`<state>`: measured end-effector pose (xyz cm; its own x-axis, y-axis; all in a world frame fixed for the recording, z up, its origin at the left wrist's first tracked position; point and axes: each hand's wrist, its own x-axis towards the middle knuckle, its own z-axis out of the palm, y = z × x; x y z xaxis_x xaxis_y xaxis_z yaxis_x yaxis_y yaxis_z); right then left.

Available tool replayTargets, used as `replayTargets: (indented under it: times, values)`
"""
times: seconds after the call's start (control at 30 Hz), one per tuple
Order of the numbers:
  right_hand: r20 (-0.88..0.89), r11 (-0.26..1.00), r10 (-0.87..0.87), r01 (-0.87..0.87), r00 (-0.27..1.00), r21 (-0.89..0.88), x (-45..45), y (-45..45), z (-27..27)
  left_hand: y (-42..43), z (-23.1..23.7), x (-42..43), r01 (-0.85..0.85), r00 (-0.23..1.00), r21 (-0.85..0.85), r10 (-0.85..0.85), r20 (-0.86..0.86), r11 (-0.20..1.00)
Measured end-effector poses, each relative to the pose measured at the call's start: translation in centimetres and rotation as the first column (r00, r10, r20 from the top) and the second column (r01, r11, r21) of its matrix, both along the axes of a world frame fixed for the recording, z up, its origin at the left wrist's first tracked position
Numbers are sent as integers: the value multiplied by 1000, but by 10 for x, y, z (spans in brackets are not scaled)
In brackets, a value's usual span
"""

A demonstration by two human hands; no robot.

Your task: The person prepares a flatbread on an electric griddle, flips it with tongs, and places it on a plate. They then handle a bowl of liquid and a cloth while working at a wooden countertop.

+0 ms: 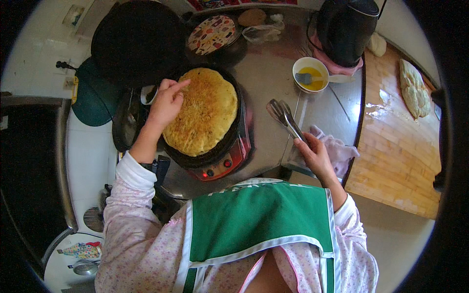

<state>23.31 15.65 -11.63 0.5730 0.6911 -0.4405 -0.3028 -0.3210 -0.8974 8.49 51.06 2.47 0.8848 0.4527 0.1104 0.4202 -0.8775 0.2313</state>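
A round browned flatbread lies in the black pan of a red electric griddle, whose small red light is lit. Over the bread's left edge is my left hand, its index finger pointing across the crust; whether the fingertip touches it I cannot tell. My right hand grips metal tongs, which point up and left over the steel counter, apart from the bread. The griddle's round dark lid appears raised behind the pan. Right of it stands a white bowl of yellow liquid with a brush across it.
A wooden board at the right bears a piece of dough. Beside my right hand lies a crumpled cloth. A black appliance stands at the back right. A thin metal skewer rests near the bowl.
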Motion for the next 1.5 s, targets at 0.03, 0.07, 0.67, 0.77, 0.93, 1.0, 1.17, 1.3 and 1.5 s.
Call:
replayTargets:
  times: [0.03, 0.07, 0.67, 0.77, 0.93, 1.0, 1.17, 1.3, 1.5]
  values:
    - [44, 1000, -12, 11, 999, 20, -1, 1, -2, 3, 4, -5, -10, 1000, 42, 10, 6, 999]
    - [96, 999, -26, 22, 995, 39, -3, 3, -4, 8, 8, -9, -118, 993, -95, 119, 4, 989]
    - [468, 985, 65, 20, 881, -174, -18, 47, -10, 262, 147, -124, -255, 939, 524, 79, 335, 812]
    - [506, 984, 60, 34, 861, -174, -19, 49, -13, 303, 151, -122, -245, 908, 339, 92, 409, 909]
    - [498, 975, 28, 87, 867, -206, -27, 53, -11, 365, 180, -82, -245, 883, 176, 145, 446, 953]
    - [527, 985, -4, 94, 850, -145, -32, 56, -7, 373, 183, -52, -161, 863, 5, 139, 485, 987]
    - [495, 986, -51, 123, 868, -114, -49, 50, 7, 369, 194, 6, -145, 903, -116, 179, 389, 983]
    - [474, 963, -127, 223, 871, -153, -61, 38, 11, 370, 196, 32, -186, 941, -126, 214, 261, 974]
    - [475, 945, -212, 303, 854, -123, -71, 28, 4, 385, 210, 37, -236, 957, -73, 245, 156, 969]
